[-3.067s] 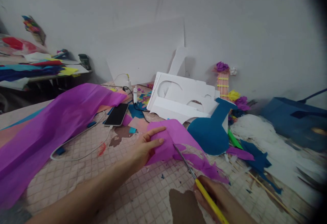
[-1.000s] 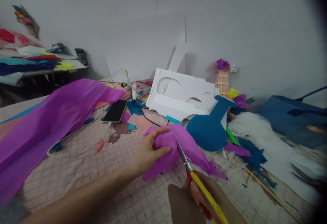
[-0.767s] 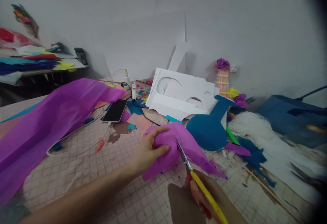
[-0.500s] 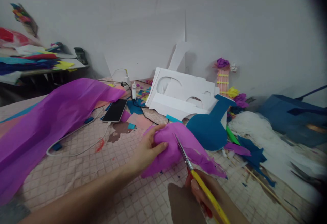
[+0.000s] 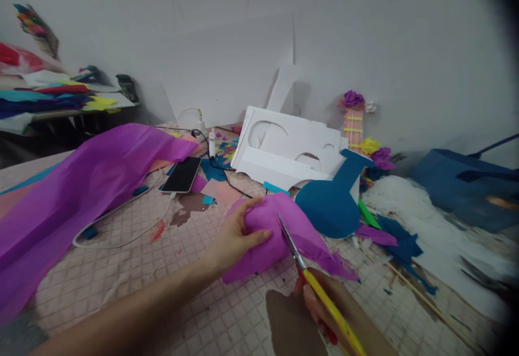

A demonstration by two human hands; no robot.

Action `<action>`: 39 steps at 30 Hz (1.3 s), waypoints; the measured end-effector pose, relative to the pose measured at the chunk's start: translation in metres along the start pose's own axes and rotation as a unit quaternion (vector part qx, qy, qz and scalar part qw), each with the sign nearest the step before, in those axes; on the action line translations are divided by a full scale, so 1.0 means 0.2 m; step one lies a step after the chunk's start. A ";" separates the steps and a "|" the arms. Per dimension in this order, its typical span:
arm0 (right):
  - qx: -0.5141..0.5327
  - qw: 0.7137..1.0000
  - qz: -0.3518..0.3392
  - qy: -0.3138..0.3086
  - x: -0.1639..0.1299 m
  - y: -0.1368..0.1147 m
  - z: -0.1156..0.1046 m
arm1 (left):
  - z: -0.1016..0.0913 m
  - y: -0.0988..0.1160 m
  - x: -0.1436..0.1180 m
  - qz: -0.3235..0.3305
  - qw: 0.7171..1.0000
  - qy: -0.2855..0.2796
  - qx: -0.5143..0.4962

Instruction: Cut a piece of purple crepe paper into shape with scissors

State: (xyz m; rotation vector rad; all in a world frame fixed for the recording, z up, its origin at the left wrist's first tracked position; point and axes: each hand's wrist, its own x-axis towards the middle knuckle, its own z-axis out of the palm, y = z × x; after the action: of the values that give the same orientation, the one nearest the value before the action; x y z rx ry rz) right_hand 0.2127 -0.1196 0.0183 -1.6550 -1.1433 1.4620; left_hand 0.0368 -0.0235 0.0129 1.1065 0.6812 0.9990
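Note:
My left hand (image 5: 233, 239) grips a piece of purple tissue paper (image 5: 284, 202), thumb on top and the other fingers partly hidden by the paper. In my right hand (image 5: 324, 296) is a pair of scissors (image 5: 299, 261) with a yellow and red handle. Their metal blades point up and away and lie against the purple paper, right of my left thumb. Just behind the paper lies a blue guitar-shaped cutout (image 5: 329, 210).
White card cutouts (image 5: 284, 139) lean at the back. Left are a phone (image 5: 181, 175) on a white cable and a long purple sheet (image 5: 93, 177). A blue bag (image 5: 458, 188), white fibres (image 5: 409, 204), a thin stick (image 5: 430, 302) and pliers-like tool (image 5: 480, 275) lie right.
My left thumb has slid slightly to the right over the purple paper. The scissors stay at nearly the same place on it.

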 end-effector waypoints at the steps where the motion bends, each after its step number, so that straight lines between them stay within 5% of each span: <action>1: 0.000 1.000 -0.003 -0.007 0.00 0.01 0.00 | 0.00 0.00 0.00 0.003 1.000 -0.002 0.005; 11: -0.019 0.999 -0.042 -0.007 0.04 0.12 -0.01 | -0.01 -0.01 0.00 0.026 0.999 -0.001 0.019; 20: -0.027 0.997 -0.075 0.008 0.02 0.10 0.00 | -0.01 -0.01 0.01 0.008 1.000 -0.002 0.026; 29: -0.010 0.997 -0.034 0.067 -0.03 0.07 0.02 | 0.00 0.01 -0.01 0.003 1.000 0.006 0.016; 36: 0.007 0.999 0.036 0.022 0.03 0.13 0.01 | 0.00 0.00 0.00 0.005 1.000 -0.009 0.019; 39: -0.002 1.000 0.011 -0.002 0.04 0.15 0.01 | 0.00 0.00 0.00 0.002 1.000 -0.012 0.014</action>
State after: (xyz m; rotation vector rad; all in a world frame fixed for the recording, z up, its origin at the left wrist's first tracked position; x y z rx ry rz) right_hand 0.2175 -0.1244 -0.0129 -1.6729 -1.1336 1.4794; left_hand 0.0369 -0.0234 0.0119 1.1431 0.6741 0.9813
